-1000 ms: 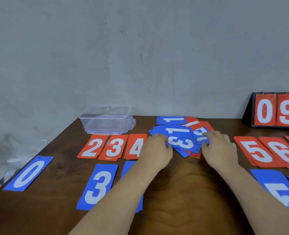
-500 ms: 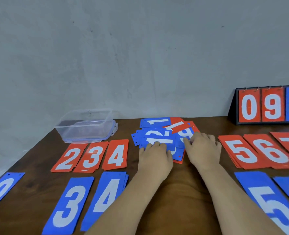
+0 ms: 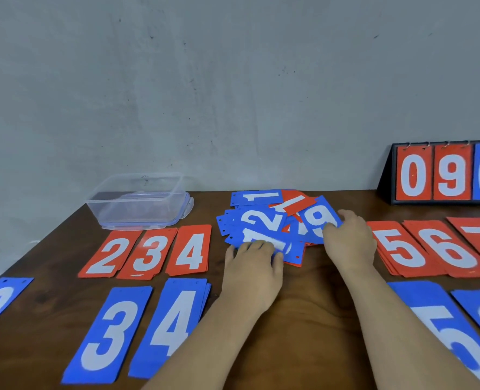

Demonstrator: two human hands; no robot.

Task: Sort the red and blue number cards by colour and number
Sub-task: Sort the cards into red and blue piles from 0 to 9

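Centrally, a jumbled card pile (image 3: 261, 220), red and blue, white-numbered.

Red cards (image 3: 191, 250) are printed 2, 3, 4, 5, 6, 7; blue cards (image 3: 112, 333) 0, 3, 4, 5. In the pile (image 3: 264, 220) 1, 2, 9 are seen; on the scoreboard (image 3: 452, 175) 0, 9, 0.

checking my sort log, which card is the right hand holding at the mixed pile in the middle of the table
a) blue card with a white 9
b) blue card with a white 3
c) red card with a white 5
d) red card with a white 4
a: the right hand pinches the blue rectangular card with a white 9 at the right edge of the mixed pile of red and blue number cards.
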